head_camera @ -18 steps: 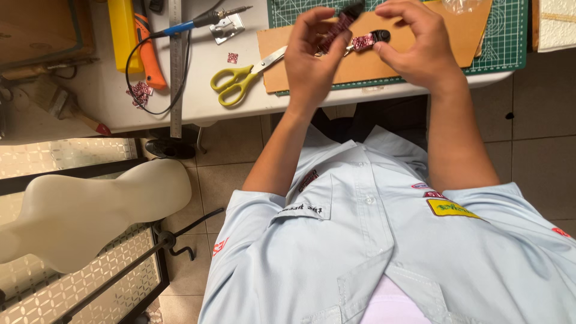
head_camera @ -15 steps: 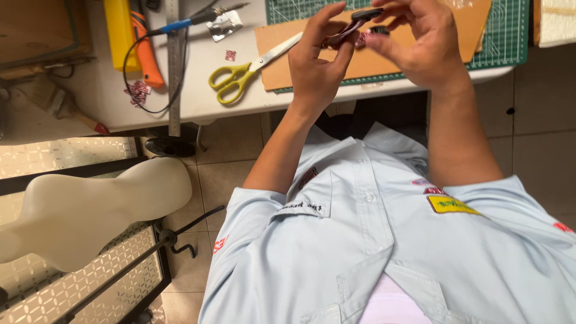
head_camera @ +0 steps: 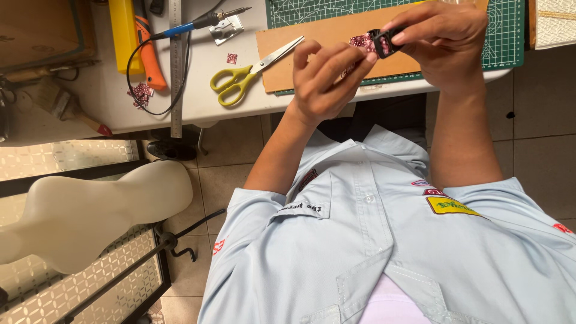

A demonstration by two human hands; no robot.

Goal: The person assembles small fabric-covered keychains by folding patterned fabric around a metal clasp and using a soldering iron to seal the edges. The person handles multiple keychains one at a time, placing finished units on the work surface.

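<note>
- Both hands are up off the table now, lifted a touch higher than half a second ago, and the work sits between them above the brown card (head_camera: pixel 312 45).
- Left hand (head_camera: pixel 327 81) is curled, fingertips pinched on the patterned strap (head_camera: pixel 360 43); most of the strap is buried behind those fingers.
- Right hand (head_camera: pixel 444 39) pinches the black buckle (head_camera: pixel 382 42) at the strap's end, thumb and forefinger closed on it.
- A moment back the buckle looked apart from the strap, lying by the right fingers; now the two meet, so the threading or fitting seems to be in hand, not finished as far as I can judge.
- The scissors (head_camera: pixel 249 71) lie where they were, yellow handles toward the table edge, blades on the card's corner, well clear of both hands.
- The soldering iron (head_camera: pixel 198 24), ruler (head_camera: pixel 175 66) and scraps (head_camera: pixel 141 93) sit untouched on the left of the table (head_camera: pixel 198 105).
- Hard to tell: whether the strap passes through the buckle or only touches it; the joint is tiny and half covered.
- The strap's far end is hidden, so its length can't be read.
- The green mat (head_camera: pixel 504 36) is cut off at the top of the frame, and the white block at the far right is only partly in view.
- The pale mannequin form (head_camera: pixel 90 216) stands on the floor, lower left, cropped at the edge.
</note>
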